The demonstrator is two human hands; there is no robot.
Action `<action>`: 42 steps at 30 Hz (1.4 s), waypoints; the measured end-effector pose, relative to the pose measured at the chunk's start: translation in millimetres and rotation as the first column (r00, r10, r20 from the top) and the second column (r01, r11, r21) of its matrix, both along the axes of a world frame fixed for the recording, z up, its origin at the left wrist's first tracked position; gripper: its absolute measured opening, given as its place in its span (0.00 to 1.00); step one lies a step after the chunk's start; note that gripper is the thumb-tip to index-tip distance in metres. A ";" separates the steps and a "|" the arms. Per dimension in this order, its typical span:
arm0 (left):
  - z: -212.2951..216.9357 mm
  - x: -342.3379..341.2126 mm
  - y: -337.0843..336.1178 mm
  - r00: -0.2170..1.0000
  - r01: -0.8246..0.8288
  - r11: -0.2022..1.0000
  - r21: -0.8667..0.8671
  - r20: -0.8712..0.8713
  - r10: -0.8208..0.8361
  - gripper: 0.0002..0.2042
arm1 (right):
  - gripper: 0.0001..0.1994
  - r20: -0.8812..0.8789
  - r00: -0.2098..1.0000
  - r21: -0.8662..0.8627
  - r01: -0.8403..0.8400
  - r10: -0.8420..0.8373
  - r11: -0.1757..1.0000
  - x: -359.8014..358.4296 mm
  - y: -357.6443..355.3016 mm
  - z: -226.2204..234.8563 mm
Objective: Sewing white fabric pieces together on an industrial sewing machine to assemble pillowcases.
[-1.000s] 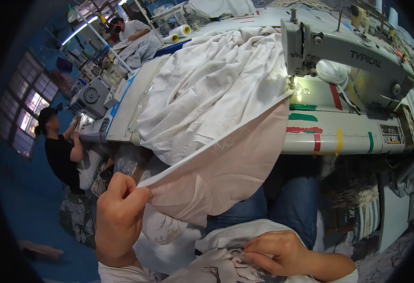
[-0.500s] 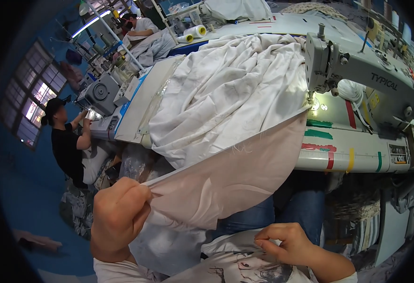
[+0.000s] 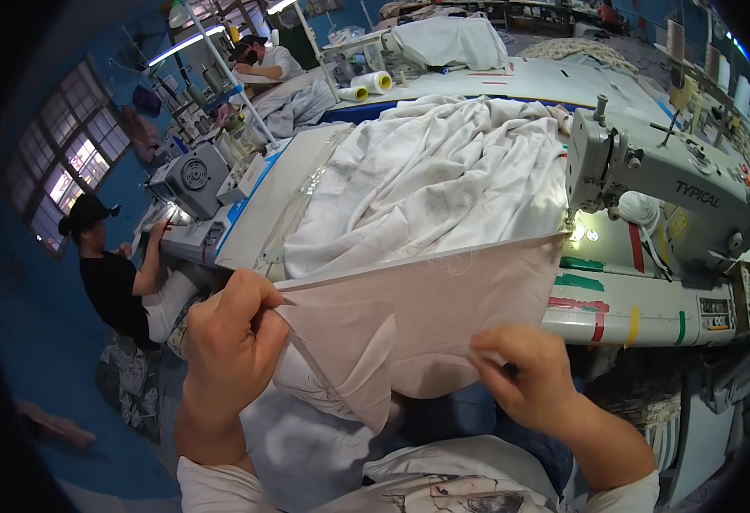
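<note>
A large white cloth (image 3: 426,179) lies in loose folds on the sewing table. Its pale pinkish panel (image 3: 469,299) hangs over the near edge, with a straight white strip along its top. My left hand (image 3: 234,333) pinches the strip's left end and holds it taut. The strip's right end lies under the needle area of the sewing machine (image 3: 657,171), where a lamp shines. My right hand (image 3: 533,376) hovers in front of the panel's lower right, thumb and forefinger curled nearly together. Whether anything is between those fingertips is hidden.
A person in black (image 3: 110,265) sits at another machine (image 3: 195,179) on the left; a second person (image 3: 268,64) works farther back. Yellow-white thread cones (image 3: 375,83) stand behind the cloth. Coloured tape strips (image 3: 597,321) mark the table's near edge.
My right hand has risen from my lap to the panel. The left hand has shifted slightly, and the strip lies flatter. The panel's lower left corner is now folded over. The view has tilted upward.
</note>
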State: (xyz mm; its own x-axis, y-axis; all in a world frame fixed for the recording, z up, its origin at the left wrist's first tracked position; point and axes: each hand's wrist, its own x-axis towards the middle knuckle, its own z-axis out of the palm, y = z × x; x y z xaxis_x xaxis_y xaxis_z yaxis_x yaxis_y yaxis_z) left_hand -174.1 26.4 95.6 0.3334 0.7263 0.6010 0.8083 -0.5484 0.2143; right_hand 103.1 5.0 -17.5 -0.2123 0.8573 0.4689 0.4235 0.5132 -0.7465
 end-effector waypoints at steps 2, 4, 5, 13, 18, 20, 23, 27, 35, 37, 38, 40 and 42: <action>4.4 2.4 -2.4 1.000 -0.003 1.000 0.004 0.009 0.003 0.06 | 0.13 0.010 0.992 0.322 0.116 -0.126 0.940 -17.5 29.7 24.6; 10.5 2.7 -5.6 1.000 -0.004 1.000 0.011 0.020 0.004 0.06 | 0.14 -0.010 0.989 0.411 0.135 -0.144 0.902 -38.4 49.5 47.2; 13.1 4.1 -5.2 1.000 0.002 1.000 0.017 0.011 -0.002 0.06 | 0.14 -0.026 0.995 0.403 0.099 -0.097 0.910 -47.3 57.8 52.3; 6.9 67.3 -16.6 0.991 0.048 0.871 0.488 0.084 -0.101 0.06 | 0.04 0.167 0.952 0.140 -0.281 0.257 0.950 -5.1 61.5 92.6; -76.0 90.7 -26.3 0.531 0.813 0.503 0.295 -0.021 -0.847 0.09 | 0.06 -0.462 0.882 0.012 -0.095 0.090 0.995 67.8 6.5 116.0; -57.3 132.3 17.6 0.530 0.834 0.534 0.140 0.070 -0.845 0.10 | 0.06 -0.579 0.813 -0.034 0.046 -0.057 0.998 109.3 -22.0 109.2; -56.2 84.2 67.1 0.532 0.847 0.518 -0.118 0.179 -0.828 0.12 | 0.08 -0.665 0.731 -0.025 0.181 -0.151 0.983 129.4 -62.9 59.3; -57.9 -124.6 77.7 0.654 0.723 0.501 -0.476 0.238 -0.718 0.16 | 0.06 -0.540 0.834 -0.210 0.002 -0.117 0.978 82.8 -93.7 2.9; -95.3 -12.7 19.0 0.851 0.287 0.117 -0.951 0.196 -0.488 0.23 | 0.06 -0.368 0.916 -0.502 -0.051 -0.159 0.863 37.9 -108.4 -133.6; -142.7 -6.9 9.6 0.848 0.206 -0.066 -0.976 0.212 -0.486 0.24 | 0.06 -0.316 0.925 -0.546 0.003 -0.209 0.838 49.6 -109.7 -141.3; -142.7 -9.6 -5.9 0.876 0.136 -0.126 -0.983 0.179 -0.449 0.25 | 0.06 -0.321 0.932 -0.552 -0.041 -0.167 0.833 50.4 -108.7 -138.1; -149.3 -13.6 -22.1 0.910 0.021 -0.262 -0.965 0.127 -0.394 0.27 | 0.06 -0.312 0.940 -0.553 -0.064 -0.136 0.831 50.4 -107.7 -132.9; -150.6 47.0 -12.4 0.873 0.487 -0.033 -0.873 0.488 -0.024 0.30 | 0.06 -0.287 0.949 -0.564 -0.056 -0.132 0.824 52.8 -108.5 -129.1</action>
State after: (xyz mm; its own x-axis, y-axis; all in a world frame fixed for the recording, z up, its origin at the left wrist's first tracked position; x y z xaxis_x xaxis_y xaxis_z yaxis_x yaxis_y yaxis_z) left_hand -127.1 14.0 -55.0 0.6669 0.5684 -0.4817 0.4459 0.2134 0.8692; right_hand 156.0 -103.4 -146.6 -0.1036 0.9928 -0.0593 0.1405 -0.0444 -0.9891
